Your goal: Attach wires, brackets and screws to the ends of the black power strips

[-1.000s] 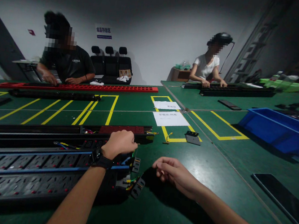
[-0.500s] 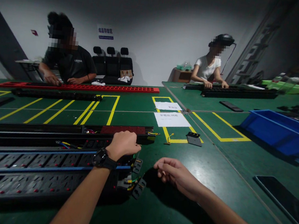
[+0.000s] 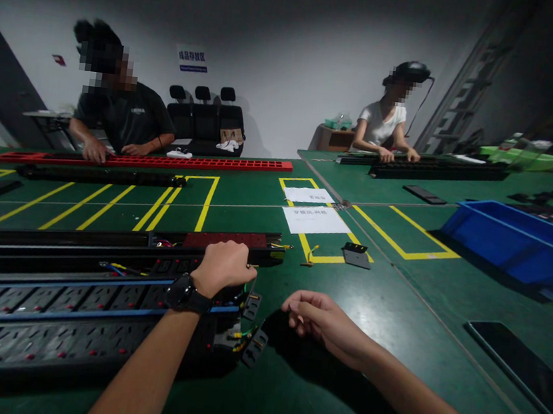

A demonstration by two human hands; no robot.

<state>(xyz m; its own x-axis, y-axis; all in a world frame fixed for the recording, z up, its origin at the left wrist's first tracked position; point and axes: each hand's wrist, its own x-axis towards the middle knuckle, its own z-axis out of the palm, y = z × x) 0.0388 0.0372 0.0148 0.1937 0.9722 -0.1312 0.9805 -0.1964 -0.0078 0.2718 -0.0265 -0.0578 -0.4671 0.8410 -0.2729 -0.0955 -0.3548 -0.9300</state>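
Note:
My left hand, with a black watch on its wrist, is closed over the right end of a black power strip. Its fingertips are hidden below the hand. Nearer to me lie two more strips with rows of sockets, one edged in blue, the other with red dots. Small black end pieces hang at their right ends on yellow and green wires. To the right, my right hand hovers over the table with fingers curled and thumb against them; anything in the pinch is too small to make out.
Behind the strips lies a black channel with a dark red module. Paper labels, a grey bracket, a blue bin and a phone are on the green table. Two people work across it, at a red rail and black rails.
The view has shifted slightly, so everything sits a little further left. Both my hands keep nearly the same pose and place relative to the strips.

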